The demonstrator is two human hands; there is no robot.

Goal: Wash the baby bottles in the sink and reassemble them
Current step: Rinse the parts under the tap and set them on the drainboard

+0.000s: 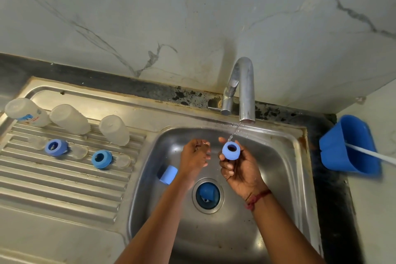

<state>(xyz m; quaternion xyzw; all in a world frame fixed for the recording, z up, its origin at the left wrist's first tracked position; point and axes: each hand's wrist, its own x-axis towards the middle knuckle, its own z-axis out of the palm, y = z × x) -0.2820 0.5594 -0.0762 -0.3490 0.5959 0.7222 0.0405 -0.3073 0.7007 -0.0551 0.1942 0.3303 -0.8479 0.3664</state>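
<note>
Fingers (222, 156) of the right hand (240, 171) grip a blue ring (230, 151) under a thin stream from the tap (242, 90), above the far part of the sink (289, 167). The left hand (194, 156) is just left of it, fingers curled inward; its back faces the camera, so I cannot tell whether they grasp anything. A blue cap (168, 174) lies in the sink by the left wrist, and a second cap (206, 193) sits in the drain. On the draining board (64, 188) to the left, three clear bottles (69, 119) stand mouth down, with two spare rings (101, 158) nearer.
</note>
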